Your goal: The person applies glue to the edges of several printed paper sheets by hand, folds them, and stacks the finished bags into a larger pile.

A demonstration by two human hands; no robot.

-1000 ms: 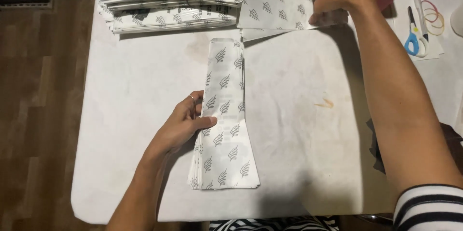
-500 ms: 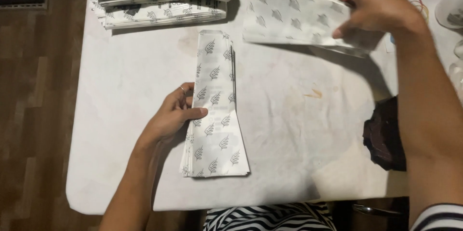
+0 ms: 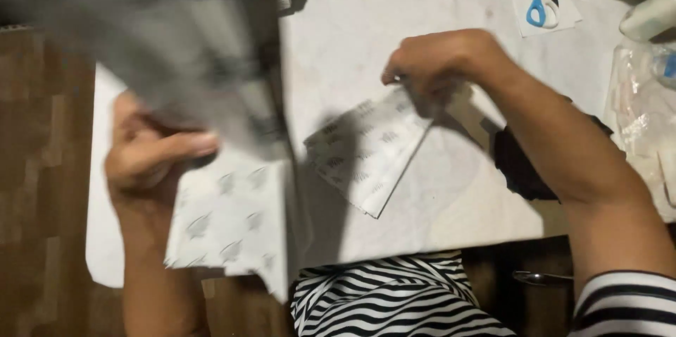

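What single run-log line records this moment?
left hand: lifting blurred leaf-print paper bag | right hand: holding second leaf-print bag above white table | scissors: untouched

Your left hand [image 3: 151, 154], which a moment ago lay flat on the long folded leaf-print paper bag [image 3: 225, 168] on the table [image 3: 366, 20], has now closed on it and lifted it off the surface; the bag sweeps up toward the camera, its upper part blurred. Your right hand [image 3: 440, 62] has drawn back from the far stack and come in toward the middle of the table, bringing the second leaf-print bag [image 3: 366, 150] with it; that bag now hangs tilted from your fingers, its lower corner close to the near table edge.
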